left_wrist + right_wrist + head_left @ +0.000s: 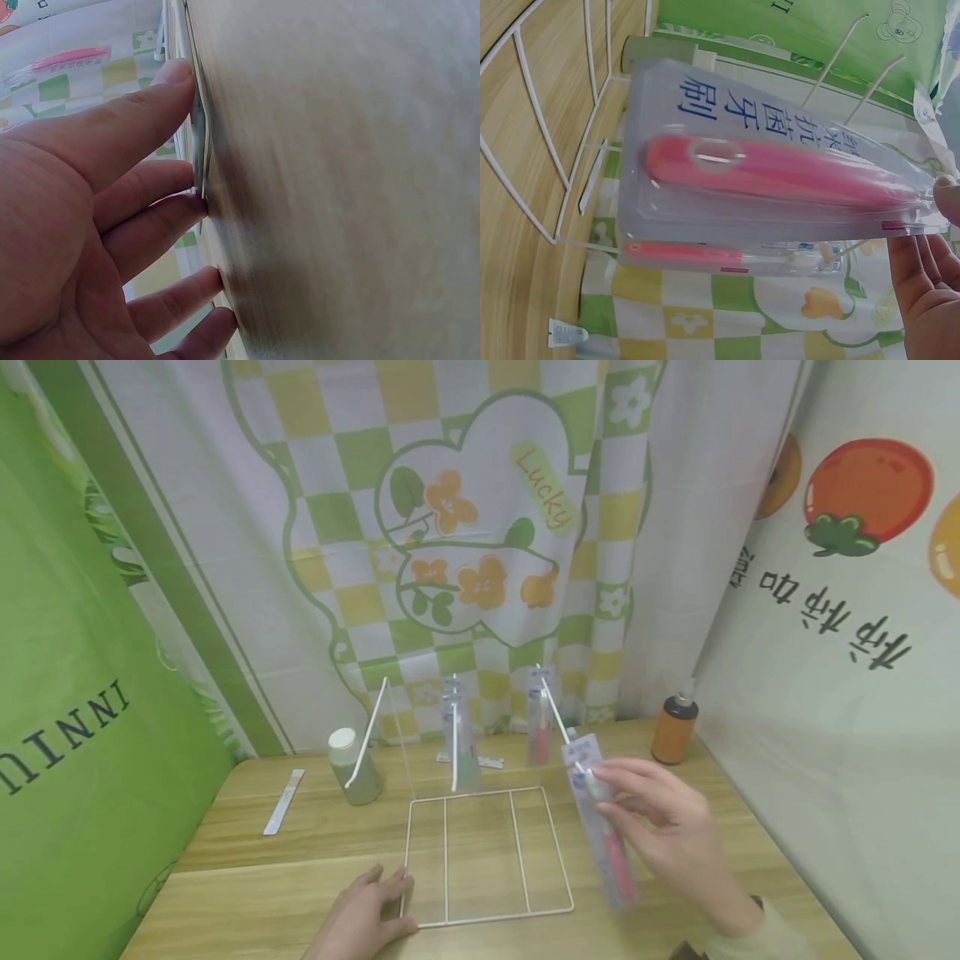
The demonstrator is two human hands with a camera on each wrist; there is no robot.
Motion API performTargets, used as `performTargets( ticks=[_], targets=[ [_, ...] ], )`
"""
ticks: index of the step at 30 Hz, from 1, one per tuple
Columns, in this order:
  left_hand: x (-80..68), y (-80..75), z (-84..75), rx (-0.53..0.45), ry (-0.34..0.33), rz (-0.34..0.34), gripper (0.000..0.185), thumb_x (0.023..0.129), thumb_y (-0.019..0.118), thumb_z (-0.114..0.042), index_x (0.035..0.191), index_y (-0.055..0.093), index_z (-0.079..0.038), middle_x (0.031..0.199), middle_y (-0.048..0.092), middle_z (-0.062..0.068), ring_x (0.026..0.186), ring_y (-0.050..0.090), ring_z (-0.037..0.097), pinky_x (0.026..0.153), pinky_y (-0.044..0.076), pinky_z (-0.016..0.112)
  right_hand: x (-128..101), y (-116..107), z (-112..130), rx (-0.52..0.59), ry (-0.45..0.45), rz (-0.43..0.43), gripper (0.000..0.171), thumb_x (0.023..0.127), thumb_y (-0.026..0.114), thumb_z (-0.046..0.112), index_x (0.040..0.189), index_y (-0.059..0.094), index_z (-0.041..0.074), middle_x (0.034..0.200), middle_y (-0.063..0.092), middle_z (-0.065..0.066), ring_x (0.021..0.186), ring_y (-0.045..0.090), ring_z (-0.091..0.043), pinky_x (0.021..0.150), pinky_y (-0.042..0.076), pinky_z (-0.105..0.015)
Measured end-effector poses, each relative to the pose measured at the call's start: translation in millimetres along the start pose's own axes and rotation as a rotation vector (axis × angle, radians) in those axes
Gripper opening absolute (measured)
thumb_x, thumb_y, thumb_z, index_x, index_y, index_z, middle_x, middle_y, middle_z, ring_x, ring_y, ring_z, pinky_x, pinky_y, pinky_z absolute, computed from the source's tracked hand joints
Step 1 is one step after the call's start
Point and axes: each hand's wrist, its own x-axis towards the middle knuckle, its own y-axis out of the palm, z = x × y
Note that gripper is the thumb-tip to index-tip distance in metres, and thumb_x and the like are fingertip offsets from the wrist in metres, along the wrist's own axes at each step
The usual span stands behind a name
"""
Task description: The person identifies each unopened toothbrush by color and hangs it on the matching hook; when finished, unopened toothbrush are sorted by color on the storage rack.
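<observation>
A white wire rack (480, 852) stands on the wooden table (300, 893), its hooks slanting up at the back. Two packed toothbrushes (459, 731) hang on the hooks. My right hand (609, 789) pinches a clear pack with a pink toothbrush (606, 835) and holds its top end at the tip of the right hook (558, 722). The right wrist view shows this pack (780, 172) close up, with my fingers (930, 285) at its end. My left hand (371, 910) lies flat with straight fingers (112, 135), pressing on the rack's front left corner (199, 127).
A pale green bottle (354, 768) stands left of the rack, and an orange bottle (673, 729) stands at the back right corner. A flat strip pack (283, 802) lies on the left. Printed curtains close in the back and both sides.
</observation>
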Motion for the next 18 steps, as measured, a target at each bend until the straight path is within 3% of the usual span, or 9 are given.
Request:
performTargets(
  ticks=[9,18],
  targets=[
    [0.4,2.0,0.8,-0.006,-0.004,0.010,0.071,0.085,0.089,-0.045,0.140,0.071,-0.006,0.151,0.063,0.014,0.139,0.048,0.063,0.101,0.041,0.086,3.5,18.8,-18.9,-0.051,0.023,-0.054,0.050,0.075,0.083,-0.015,0.124,0.075,-0.005,0.124,0.073,-0.023,0.102,0.074,-0.009,0.074,0.065,-0.025],
    [0.7,0.7,1.1,-0.007,-0.001,-0.002,0.072,0.084,0.090,-0.045,0.141,0.070,-0.005,0.151,0.063,0.014,0.139,0.048,0.063,0.102,0.041,0.085,14.9,34.7,-42.7,-0.082,0.062,-0.101,0.056,0.073,0.083,-0.026,0.124,0.076,-0.002,0.126,0.073,-0.019,0.106,0.072,-0.009,0.076,0.065,-0.026]
  ],
)
